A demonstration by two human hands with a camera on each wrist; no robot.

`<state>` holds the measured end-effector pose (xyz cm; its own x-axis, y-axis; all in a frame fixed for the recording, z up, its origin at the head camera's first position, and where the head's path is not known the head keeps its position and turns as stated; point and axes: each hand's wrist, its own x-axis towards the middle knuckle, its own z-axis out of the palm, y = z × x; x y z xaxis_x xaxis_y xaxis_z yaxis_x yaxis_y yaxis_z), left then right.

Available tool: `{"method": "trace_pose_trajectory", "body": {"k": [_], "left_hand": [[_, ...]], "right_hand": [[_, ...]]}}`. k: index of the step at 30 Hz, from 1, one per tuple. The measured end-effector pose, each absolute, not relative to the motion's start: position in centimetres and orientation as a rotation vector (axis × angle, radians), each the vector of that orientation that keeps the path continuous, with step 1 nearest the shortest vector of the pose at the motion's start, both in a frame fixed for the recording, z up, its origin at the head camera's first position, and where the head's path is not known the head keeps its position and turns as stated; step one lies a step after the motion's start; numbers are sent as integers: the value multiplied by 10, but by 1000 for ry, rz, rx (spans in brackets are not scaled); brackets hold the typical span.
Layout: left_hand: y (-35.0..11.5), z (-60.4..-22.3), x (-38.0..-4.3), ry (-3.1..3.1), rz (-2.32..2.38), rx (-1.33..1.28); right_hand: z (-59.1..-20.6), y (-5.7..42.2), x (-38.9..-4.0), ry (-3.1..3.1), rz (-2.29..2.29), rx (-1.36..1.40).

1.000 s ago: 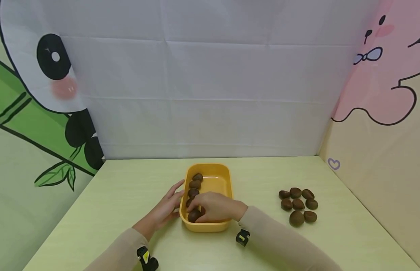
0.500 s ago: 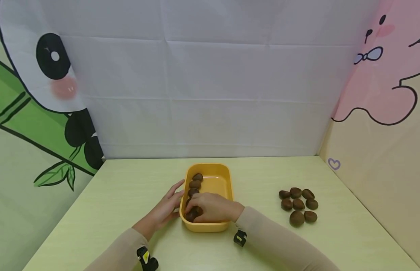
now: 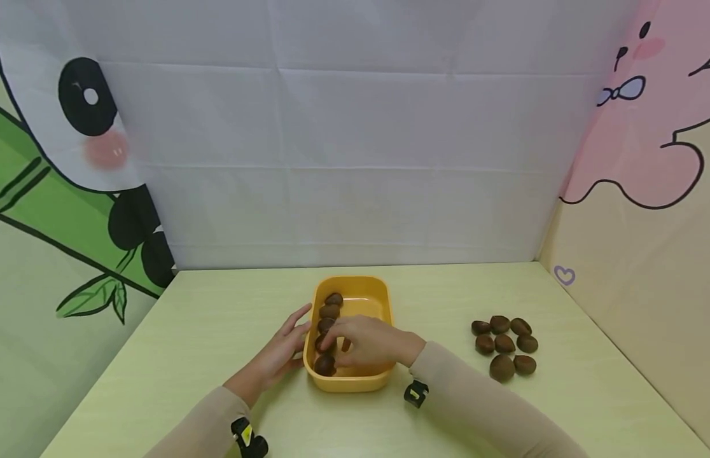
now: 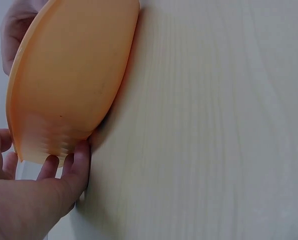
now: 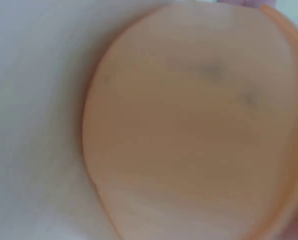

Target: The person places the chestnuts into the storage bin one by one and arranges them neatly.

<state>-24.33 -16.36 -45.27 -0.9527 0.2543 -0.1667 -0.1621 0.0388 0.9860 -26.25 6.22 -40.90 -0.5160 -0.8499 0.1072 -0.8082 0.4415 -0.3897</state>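
Note:
Several brown chestnuts [image 3: 324,364] form a row along the left side of a yellow plastic tray [image 3: 348,385]. My right hand [image 3: 372,341] reaches over the tray with bent fingers, its thumb beside the nearest chestnut of the row. A bit of another chestnut [image 3: 346,345] shows between those fingers, held there and mostly hidden. My left hand [image 3: 279,352] rests against the tray's left wall with its fingers extended. In the left wrist view, fingertips [image 4: 81,148] touch the tray's outer side [image 4: 74,75]. The right wrist view is filled by the tray's outer wall [image 5: 188,125].
More chestnuts [image 3: 504,344] lie grouped in rows on the pale wooden table [image 3: 446,292], right of the tray. A white cloth panel [image 3: 355,159] stands behind the table. Printed walls with a panda [image 3: 105,149] and a pink animal [image 3: 641,146] flank it.
My right hand pressed down and left onto the nearest chestnut in the row, then let go of it and rose back and to the right. The left hand stays put.

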Motion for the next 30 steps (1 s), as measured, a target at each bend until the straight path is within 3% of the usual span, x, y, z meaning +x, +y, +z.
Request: {"method": "trace_pose_trajectory", "body": {"k": [12, 18, 30], "left_hand": [[-162, -452, -243, 2035, 1986, 92], [-162, -454, -243, 2035, 1987, 85], [-161, -452, -244, 2037, 1983, 93]], "right_hand": [[-386, 109, -264, 2651, -630, -1318], [-384, 149, -271, 2704, -704, -1311], [-383, 238, -282, 2783, -772, -1020]]}}
